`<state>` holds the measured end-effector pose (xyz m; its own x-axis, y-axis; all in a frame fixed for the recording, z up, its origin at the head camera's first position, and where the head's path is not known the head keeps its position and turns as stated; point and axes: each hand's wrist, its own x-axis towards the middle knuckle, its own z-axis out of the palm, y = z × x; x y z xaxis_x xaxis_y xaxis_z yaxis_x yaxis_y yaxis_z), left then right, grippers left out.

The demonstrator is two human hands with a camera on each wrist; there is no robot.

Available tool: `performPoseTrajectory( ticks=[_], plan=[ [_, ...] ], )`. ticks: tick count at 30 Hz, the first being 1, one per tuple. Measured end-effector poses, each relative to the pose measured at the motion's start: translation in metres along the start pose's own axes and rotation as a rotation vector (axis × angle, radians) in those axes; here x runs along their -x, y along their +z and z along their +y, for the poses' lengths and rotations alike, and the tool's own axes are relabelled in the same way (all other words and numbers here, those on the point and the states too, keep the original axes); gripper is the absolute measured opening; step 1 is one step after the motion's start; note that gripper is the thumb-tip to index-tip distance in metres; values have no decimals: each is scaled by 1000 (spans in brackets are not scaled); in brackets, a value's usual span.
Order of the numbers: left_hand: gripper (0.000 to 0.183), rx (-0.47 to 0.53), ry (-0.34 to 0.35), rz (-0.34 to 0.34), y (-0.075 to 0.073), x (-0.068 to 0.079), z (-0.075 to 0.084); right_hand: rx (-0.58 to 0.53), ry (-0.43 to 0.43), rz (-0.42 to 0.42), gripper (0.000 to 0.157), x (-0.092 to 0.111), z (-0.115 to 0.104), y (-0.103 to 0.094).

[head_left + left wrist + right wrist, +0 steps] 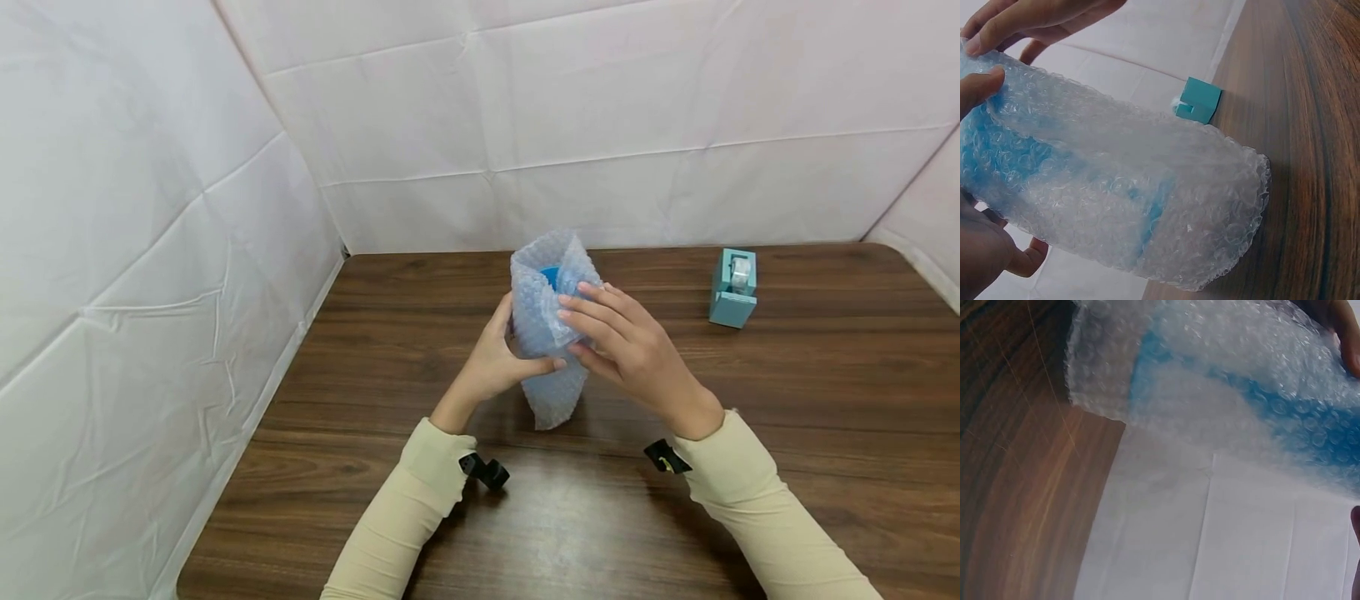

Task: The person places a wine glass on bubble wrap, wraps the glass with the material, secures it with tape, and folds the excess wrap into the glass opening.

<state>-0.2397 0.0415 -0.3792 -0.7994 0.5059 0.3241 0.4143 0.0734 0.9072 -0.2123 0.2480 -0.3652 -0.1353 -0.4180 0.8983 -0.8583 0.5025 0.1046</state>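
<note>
A blue object (pixel 551 276), its kind hidden, stands inside a sleeve of clear bubble wrap (pixel 536 312), upright just above or on the table; I cannot tell which. My left hand (pixel 491 358) grips the wrap from the left, thumb across the near side. From the right, my right hand (pixel 626 342) holds the upper part, fingers laid over the flap and thumb lower down. In the left wrist view the blue shows through the bubble wrap (pixel 1104 169), whose lower end extends past the object.
A teal tape dispenser (pixel 733 287) with a roll of clear tape stands on the right of the dark wooden table (pixel 360 350). White cloth walls (pixel 585 108) enclose the back and sides. Small black cameras sit on both wrists.
</note>
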Motion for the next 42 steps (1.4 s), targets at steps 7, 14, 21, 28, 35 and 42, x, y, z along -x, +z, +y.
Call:
performPoseTrajectory(
  ticks=[7, 14, 21, 28, 35, 42],
  plan=[
    [95, 5, -21, -23, 1, 3, 17, -4, -7, -73, 34, -6, 1, -6],
    [94, 28, -39, -39, 1, 7, 28, -25, 9, -145, 33, -10, 3, -12],
    [97, 53, -41, -50, 1, 2, 3, -38, 8, -185, 32, -11, 3, -15],
    [94, 55, -10, -75, 1, 2, 0, -49, 6, -205, 34, -11, 3, -15],
    [94, 35, -18, -80, -1, 2, 1, -100, 71, -180, 36, -10, 1, -13],
    [95, 40, -21, -79, -3, 1, 1, -132, 130, -20, 53, -9, 3, -11]
  ],
)
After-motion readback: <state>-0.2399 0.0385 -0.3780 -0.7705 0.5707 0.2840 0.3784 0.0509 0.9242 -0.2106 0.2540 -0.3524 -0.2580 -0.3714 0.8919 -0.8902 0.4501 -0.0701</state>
